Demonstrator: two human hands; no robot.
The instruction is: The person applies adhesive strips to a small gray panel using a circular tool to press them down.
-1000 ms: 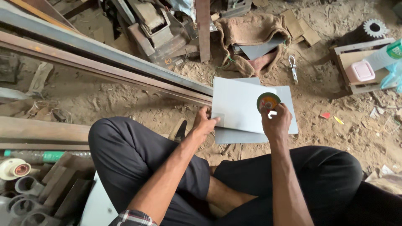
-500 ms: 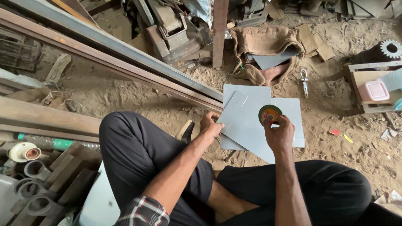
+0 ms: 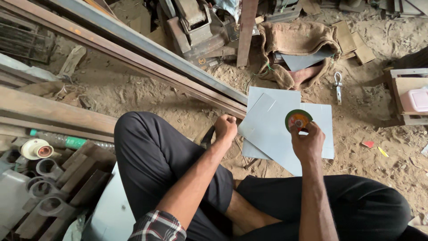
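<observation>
Long steel beam (image 3: 147, 53) runs 10 to 4 o'clock. Grey sheets (image 3: 272, 129) lie on dirt floor (image 3: 370, 178), open ground at 3 o'clock. Left hand (image 3: 226, 127) fisted at sheet's 9 o'clock edge, contents unclear. Right hand (image 3: 306, 142) pinches green cutting disc (image 3: 298, 119) above sheets.

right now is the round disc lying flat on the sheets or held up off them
Held up. The right hand pinches the green and orange disc by its lower edge, face toward the camera, above the grey sheets.
</observation>
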